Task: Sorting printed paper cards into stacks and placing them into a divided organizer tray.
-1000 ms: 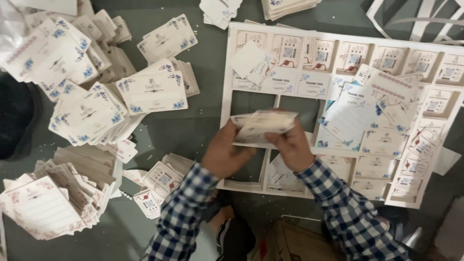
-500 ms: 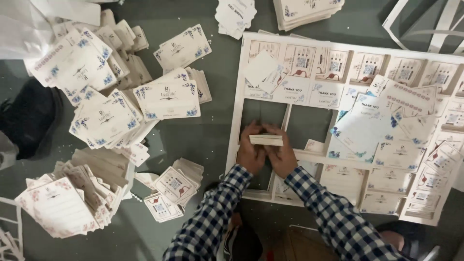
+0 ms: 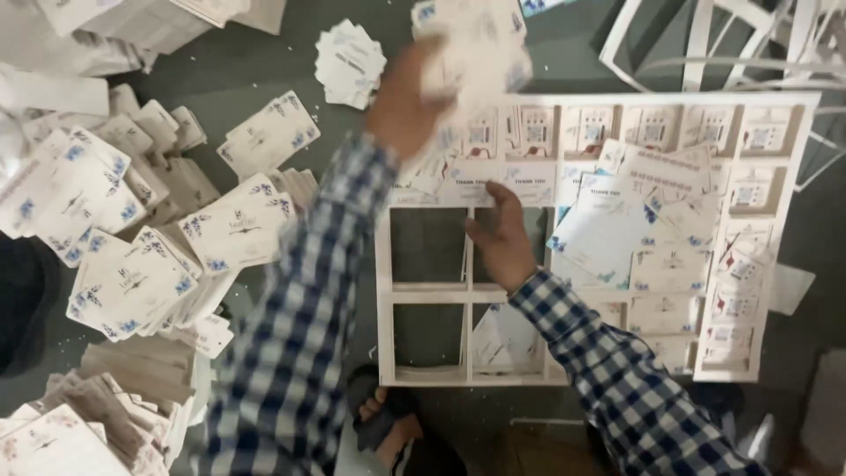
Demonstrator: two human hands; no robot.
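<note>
Lifting a blurred stack of cards (image 3: 476, 53) toward the floor's far edge, the left hand (image 3: 410, 101) has its grip clamped on it; the right hand (image 3: 502, 234) rests, fingers loose, on the die-cut sheet (image 3: 775, 229). Likely next: placing it squarely on a pile.

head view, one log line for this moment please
left hand: lifts blurred white card stack | right hand: rests on white die-cut sheet

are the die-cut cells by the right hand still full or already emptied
Emptied. The cells beside the right hand show grey floor through the white sheet frame; cells further right hold cards.
</note>
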